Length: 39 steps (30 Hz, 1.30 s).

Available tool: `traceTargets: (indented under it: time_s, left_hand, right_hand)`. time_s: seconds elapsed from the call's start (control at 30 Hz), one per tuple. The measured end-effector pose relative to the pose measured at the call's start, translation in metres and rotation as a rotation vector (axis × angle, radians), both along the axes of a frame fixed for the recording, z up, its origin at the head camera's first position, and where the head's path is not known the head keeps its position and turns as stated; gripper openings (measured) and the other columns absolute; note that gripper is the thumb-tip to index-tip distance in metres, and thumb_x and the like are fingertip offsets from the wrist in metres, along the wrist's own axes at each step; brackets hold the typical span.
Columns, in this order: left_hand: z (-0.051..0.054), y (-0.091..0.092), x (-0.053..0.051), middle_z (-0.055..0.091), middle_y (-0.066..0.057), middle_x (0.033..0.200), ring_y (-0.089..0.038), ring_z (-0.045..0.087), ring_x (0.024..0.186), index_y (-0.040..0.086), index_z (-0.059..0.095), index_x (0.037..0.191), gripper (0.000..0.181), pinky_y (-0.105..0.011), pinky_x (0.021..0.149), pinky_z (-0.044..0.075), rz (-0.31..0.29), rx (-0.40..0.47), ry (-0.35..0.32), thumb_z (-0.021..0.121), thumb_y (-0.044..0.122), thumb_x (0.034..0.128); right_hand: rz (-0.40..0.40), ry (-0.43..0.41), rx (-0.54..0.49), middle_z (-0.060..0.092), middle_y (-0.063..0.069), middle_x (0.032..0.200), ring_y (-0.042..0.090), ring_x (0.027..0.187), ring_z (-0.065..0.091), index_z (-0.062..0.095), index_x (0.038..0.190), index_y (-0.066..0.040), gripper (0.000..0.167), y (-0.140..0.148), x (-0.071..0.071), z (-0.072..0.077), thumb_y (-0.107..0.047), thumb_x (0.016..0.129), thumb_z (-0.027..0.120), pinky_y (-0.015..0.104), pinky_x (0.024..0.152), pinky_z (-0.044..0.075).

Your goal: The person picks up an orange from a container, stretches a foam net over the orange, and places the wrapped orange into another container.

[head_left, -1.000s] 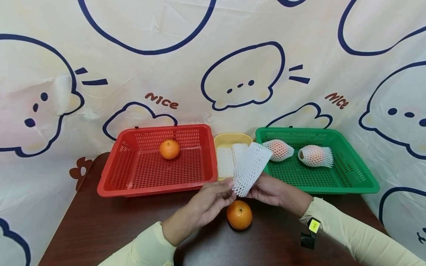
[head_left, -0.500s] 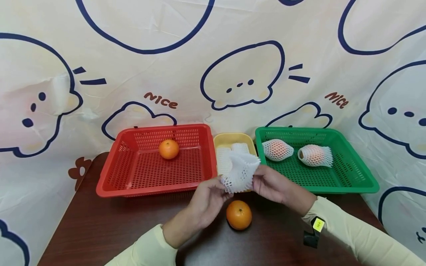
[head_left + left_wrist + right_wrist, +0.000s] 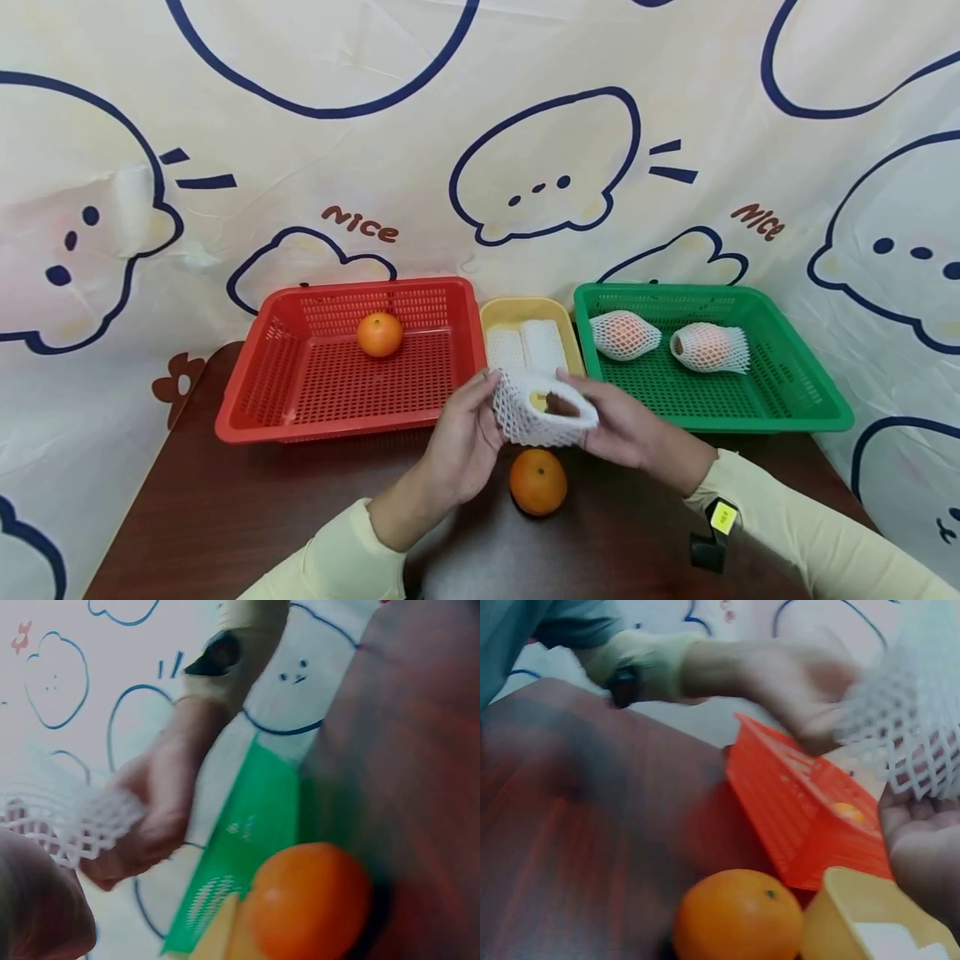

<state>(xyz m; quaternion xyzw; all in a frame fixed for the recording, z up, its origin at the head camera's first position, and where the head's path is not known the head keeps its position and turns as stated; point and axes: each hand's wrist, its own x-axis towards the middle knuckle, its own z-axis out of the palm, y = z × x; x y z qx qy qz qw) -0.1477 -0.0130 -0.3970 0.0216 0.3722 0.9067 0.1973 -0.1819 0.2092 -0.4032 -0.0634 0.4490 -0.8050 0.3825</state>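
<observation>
Newly tipped toward the counter's (image 3: pixel 300 508) near edge, the foam net (image 3: pixel 534 429) is pinched by half-curled hands (image 3: pixel 467 440) (image 3: pixel 621 425), apparently to spread its mouth.

Pale cartoon cloth (image 3: pixel 420 175) behind dark reddish-brown table (image 3: pixel 300 500); flower print (image 3: pixel 176 404) on left.

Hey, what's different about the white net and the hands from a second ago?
The white net tipped down, and its end now gapes open. The left hand and right hand hold it, as before. The orange on the table, the orange in the red basket and both wrapped fruits stayed put.
</observation>
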Motion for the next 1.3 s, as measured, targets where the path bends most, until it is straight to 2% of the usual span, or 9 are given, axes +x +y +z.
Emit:
traceTargets:
  time_s: [0.13,0.27,0.37,0.53,0.6,0.73,0.87,1.03,1.3]
  left_hand:
    - [-0.014,0.003,0.015,0.072,0.003,0.109,-0.007,0.070,0.101,0.002,0.044,0.135,0.035,-0.023,0.088,0.057,-0.077,-0.053,-0.051,0.032,0.025,0.1115]
    - [-0.022,0.005,0.029,0.070,0.004,0.110,-0.007,0.069,0.100,-0.002,0.044,0.138,0.043,-0.023,0.085,0.057,-0.140,-0.103,-0.071,0.032,0.030,0.1119]
    - [-0.024,0.004,0.027,0.071,0.004,0.110,-0.007,0.069,0.101,-0.003,0.047,0.138,0.042,-0.023,0.086,0.057,-0.097,-0.097,-0.070,0.038,0.029,0.1117]
    - [-0.023,-0.002,0.018,0.068,0.004,0.106,-0.005,0.068,0.095,0.006,0.055,0.122,0.026,-0.021,0.082,0.056,0.123,-0.128,-0.068,0.045,0.027,0.1099]
    - [-0.025,-0.005,0.018,0.067,0.004,0.102,-0.005,0.066,0.091,0.009,0.056,0.119,0.023,-0.021,0.077,0.055,0.170,-0.177,-0.092,0.047,0.027,0.1094]
    - [-0.038,-0.002,0.024,0.066,0.004,0.097,-0.007,0.065,0.085,0.010,0.061,0.114,0.025,-0.023,0.071,0.054,0.122,-0.303,-0.144,0.046,0.029,0.1084]
    - [-0.056,0.004,0.033,0.067,0.002,0.097,-0.010,0.065,0.085,0.009,0.064,0.112,0.030,-0.028,0.071,0.056,0.078,-0.423,-0.170,0.044,0.032,0.1078]
    - [-0.075,0.011,0.038,0.064,0.000,0.097,-0.013,0.061,0.085,0.005,0.063,0.111,0.033,-0.028,0.071,0.052,0.114,-0.580,-0.205,0.043,0.030,0.1082]
    - [-0.090,0.023,0.031,0.065,-0.016,0.119,-0.028,0.054,0.117,-0.003,0.067,0.101,0.026,-0.041,0.100,0.043,0.237,-0.798,-0.171,0.051,0.017,0.1043]
  right_hand:
    - [-0.125,-0.048,-0.186,0.069,-0.002,0.121,0.009,0.108,0.067,0.052,0.133,-0.014,0.038,0.005,-0.009,0.005,-0.038,0.113,0.031,0.027,0.095,0.056]
    - [-0.108,-0.029,-0.215,0.072,-0.003,0.108,0.008,0.097,0.070,0.062,0.114,-0.015,0.043,0.008,-0.009,0.002,-0.040,0.113,0.026,0.028,0.084,0.058]
    - [-0.074,0.007,-0.095,0.074,-0.003,0.105,0.007,0.091,0.070,0.062,0.116,-0.014,0.042,0.008,-0.004,-0.001,-0.040,0.113,0.029,0.025,0.077,0.057]
    - [-0.080,0.045,0.230,0.072,0.001,0.116,0.008,0.103,0.069,0.051,0.136,-0.002,0.041,0.003,0.010,-0.005,-0.034,0.111,0.046,0.025,0.088,0.059]
    - [-0.078,0.060,0.341,0.071,0.003,0.115,0.010,0.104,0.068,0.048,0.139,0.003,0.047,0.000,0.016,-0.008,-0.033,0.109,0.050,0.026,0.088,0.059]
    - [-0.089,0.093,0.516,0.069,0.006,0.112,0.013,0.099,0.068,0.050,0.135,0.008,0.053,-0.001,0.026,-0.018,-0.037,0.108,0.053,0.027,0.083,0.060]
    - [-0.129,0.084,0.659,0.070,0.006,0.107,0.014,0.095,0.067,0.058,0.124,0.003,0.047,-0.002,0.033,-0.033,-0.040,0.106,0.054,0.029,0.079,0.058]
    - [-0.239,0.074,0.818,0.065,0.005,0.098,0.016,0.089,0.061,0.061,0.104,-0.002,0.035,-0.009,0.038,-0.054,-0.036,0.105,0.057,0.028,0.075,0.052]
    - [-0.413,0.142,0.917,0.060,0.005,0.093,0.017,0.085,0.057,0.061,0.095,-0.002,0.028,-0.016,0.040,-0.082,-0.029,0.105,0.059,0.028,0.071,0.048]
